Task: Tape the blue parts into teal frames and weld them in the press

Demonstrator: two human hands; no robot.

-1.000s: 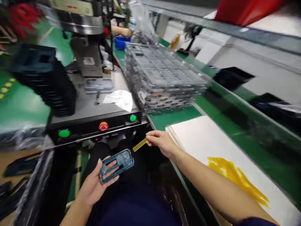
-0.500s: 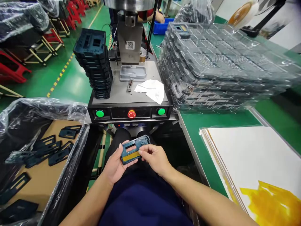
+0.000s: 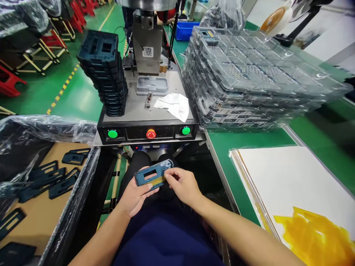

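My left hand (image 3: 134,195) grips a dark blue plastic housing (image 3: 142,178) over my lap, fingers beneath and thumb across its lower face. The housing has a rectangular window, and a yellow tape strip (image 3: 157,181) runs along its lower edge. My right hand (image 3: 181,183) is closed in a pinch at the right end of that strip. Its fingertips hide the strip's end. My left thumb lies on the strip's left part.
A press (image 3: 146,40) stands ahead, with a white cloth (image 3: 174,106) and a stack of dark housings (image 3: 102,74) on its base. Clear trays (image 3: 249,74) are piled right. White sheets (image 3: 288,173) bear yellow pieces. At left, a plastic-lined box (image 3: 66,203) holds loose dark parts.
My left thumb has moved from the housing's left end onto the yellow strip. The housing sits slightly further left in view. A co-worker's hand at the blue bin is out of sight.
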